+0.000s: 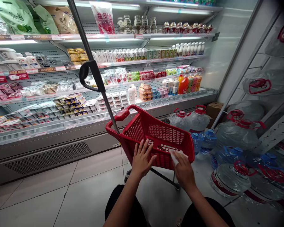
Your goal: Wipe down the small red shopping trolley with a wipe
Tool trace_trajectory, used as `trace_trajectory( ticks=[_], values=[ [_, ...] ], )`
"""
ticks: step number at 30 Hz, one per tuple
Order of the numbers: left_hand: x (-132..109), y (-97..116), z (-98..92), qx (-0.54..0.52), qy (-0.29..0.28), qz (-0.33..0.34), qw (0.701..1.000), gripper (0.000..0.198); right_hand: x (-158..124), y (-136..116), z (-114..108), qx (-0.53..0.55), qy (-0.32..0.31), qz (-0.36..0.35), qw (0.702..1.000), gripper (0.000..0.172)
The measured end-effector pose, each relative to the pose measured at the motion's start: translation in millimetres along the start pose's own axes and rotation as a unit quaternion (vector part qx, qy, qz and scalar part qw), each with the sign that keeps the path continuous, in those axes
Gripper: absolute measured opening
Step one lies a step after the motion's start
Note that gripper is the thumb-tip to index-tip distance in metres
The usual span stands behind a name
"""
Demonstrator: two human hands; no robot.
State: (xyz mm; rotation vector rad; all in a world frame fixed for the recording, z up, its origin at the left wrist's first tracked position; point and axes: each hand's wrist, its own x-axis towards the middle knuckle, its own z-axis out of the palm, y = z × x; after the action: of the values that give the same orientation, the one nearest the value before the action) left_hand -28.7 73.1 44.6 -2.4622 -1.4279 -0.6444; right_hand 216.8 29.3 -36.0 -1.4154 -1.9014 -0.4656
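A red plastic shopping basket cart [160, 130] with latticed sides stands in front of me, its grey pole and black handle [92, 75] rising to the upper left. My left hand [142, 157] rests on the near side of the basket with its fingers spread and nothing in it. Further right, my right hand [183, 170] has its fingers bent over a white cloth or tissue [177, 155] at the basket's near rim. Part of the cloth is hidden beneath the fingers.
Behind the cart runs a refrigerated display [123, 64] stocked with dairy packs and bottles. Large water jugs [229, 178] and blue-capped bottles [207, 140] stand on the floor at the right, close to the cart. A cardboard box [214, 113] is behind them.
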Motion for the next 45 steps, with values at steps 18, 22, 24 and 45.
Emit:
trace_trajectory(
  ticks=[18, 22, 24, 45],
  values=[
    [11, -2, 9.7, -0.028, -0.036, 0.002, 0.999, 0.058, 6, -38, -14, -0.05, -0.046, -0.029, 0.997, 0.074],
    [12, 4, 17.0, -0.018, -0.03, 0.017, 0.999, 0.055, 31, -58, -5, -0.049, -0.037, -0.058, 0.996, 0.078],
    [12, 4, 17.9, -0.011, -0.03, 0.025, 0.999, 0.054, 31, -57, -9, -0.054, -0.045, -0.061, 0.996, 0.078],
    [-2, 44, 24.0, -0.073, -0.062, 0.05, 0.994, 0.062, -10, -52, -35, 0.024, -0.052, -0.052, 0.997, 0.073]
  ],
)
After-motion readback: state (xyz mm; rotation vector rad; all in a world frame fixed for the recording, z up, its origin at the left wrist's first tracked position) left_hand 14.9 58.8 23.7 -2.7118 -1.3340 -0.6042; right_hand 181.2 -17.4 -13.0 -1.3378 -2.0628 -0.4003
